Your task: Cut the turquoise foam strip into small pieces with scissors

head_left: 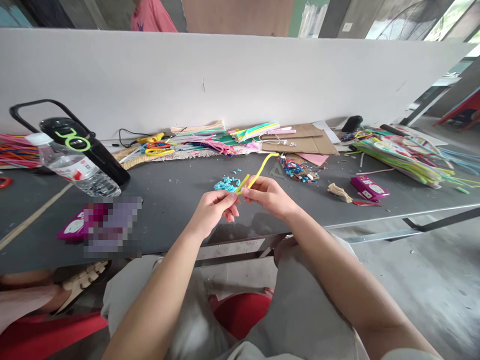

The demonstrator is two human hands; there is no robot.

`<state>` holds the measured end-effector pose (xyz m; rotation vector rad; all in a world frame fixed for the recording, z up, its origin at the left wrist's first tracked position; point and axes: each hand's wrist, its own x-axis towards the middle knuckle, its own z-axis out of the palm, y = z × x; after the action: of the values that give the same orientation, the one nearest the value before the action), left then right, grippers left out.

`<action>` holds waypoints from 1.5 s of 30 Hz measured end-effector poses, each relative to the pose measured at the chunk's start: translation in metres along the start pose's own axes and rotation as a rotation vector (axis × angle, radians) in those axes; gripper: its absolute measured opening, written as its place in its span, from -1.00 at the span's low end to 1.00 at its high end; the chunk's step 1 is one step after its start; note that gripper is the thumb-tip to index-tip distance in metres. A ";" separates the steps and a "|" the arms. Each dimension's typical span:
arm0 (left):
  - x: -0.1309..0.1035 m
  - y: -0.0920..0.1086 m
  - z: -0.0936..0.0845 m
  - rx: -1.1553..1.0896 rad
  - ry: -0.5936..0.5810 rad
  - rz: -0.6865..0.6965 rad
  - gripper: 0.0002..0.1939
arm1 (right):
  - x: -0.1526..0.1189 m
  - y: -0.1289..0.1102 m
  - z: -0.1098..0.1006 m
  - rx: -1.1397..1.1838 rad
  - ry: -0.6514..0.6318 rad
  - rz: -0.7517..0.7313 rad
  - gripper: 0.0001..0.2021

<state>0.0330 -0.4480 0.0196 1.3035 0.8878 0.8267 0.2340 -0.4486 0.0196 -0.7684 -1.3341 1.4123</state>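
Observation:
Between my two hands, above the near part of the grey table, is a bent yellow pipe cleaner (267, 161). My left hand (216, 209) pinches it near one end with thumb and forefinger. Close beside it, my right hand (269, 196) grips the same pipe cleaner, and its long free end curves up and to the right. A short yellow end sticks up between the hands. Just behind my left fingers lies a pile of small light-blue pieces (225, 184). A heap of blue and red small pieces (300, 170) is beyond my right hand.
Bundles of coloured stems (405, 160) and flat cardboard (303, 140) line the table's back, below a white partition (225, 80). A water bottle (80, 167) leans by a black flask (101, 155) at left. Purple packs (369, 189) lie at both sides.

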 end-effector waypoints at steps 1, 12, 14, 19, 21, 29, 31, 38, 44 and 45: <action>-0.001 0.001 0.000 -0.011 -0.021 0.000 -0.67 | 0.000 -0.001 0.000 -0.019 -0.002 -0.024 -0.70; -0.002 -0.001 0.006 -0.271 -0.231 -0.034 -0.71 | -0.002 0.000 0.014 -0.106 0.197 -0.346 -0.75; -0.002 -0.001 0.005 -0.260 -0.202 -0.029 -0.77 | -0.003 0.000 0.012 -0.133 0.179 -0.302 -0.73; -0.003 0.002 0.004 -0.209 -0.182 -0.048 -0.77 | -0.004 0.001 0.003 -0.251 0.122 -0.261 -0.74; -0.003 0.002 0.005 -0.178 -0.197 -0.055 -0.72 | -0.004 0.001 0.001 -0.267 0.087 -0.253 -0.75; -0.002 0.000 0.002 -0.144 -0.158 -0.043 -0.76 | -0.006 -0.002 -0.005 -0.212 -0.097 -0.243 -0.85; -0.001 0.000 0.001 -0.150 -0.147 -0.065 -0.75 | -0.006 -0.002 -0.005 -0.215 -0.123 -0.254 -0.86; -0.001 0.001 0.000 -0.136 -0.122 -0.166 -0.73 | -0.005 -0.001 -0.004 -0.167 -0.079 -0.149 -0.77; -0.002 0.001 -0.001 -0.136 -0.263 -0.187 -0.69 | -0.006 -0.001 -0.005 -0.121 -0.043 -0.059 -0.70; -0.002 0.001 -0.001 -0.128 -0.276 -0.183 -0.68 | -0.005 -0.002 -0.005 -0.114 -0.051 -0.055 -0.69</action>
<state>0.0312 -0.4488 0.0205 1.1711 0.7095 0.5361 0.2405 -0.4524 0.0196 -0.7683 -1.4744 1.3292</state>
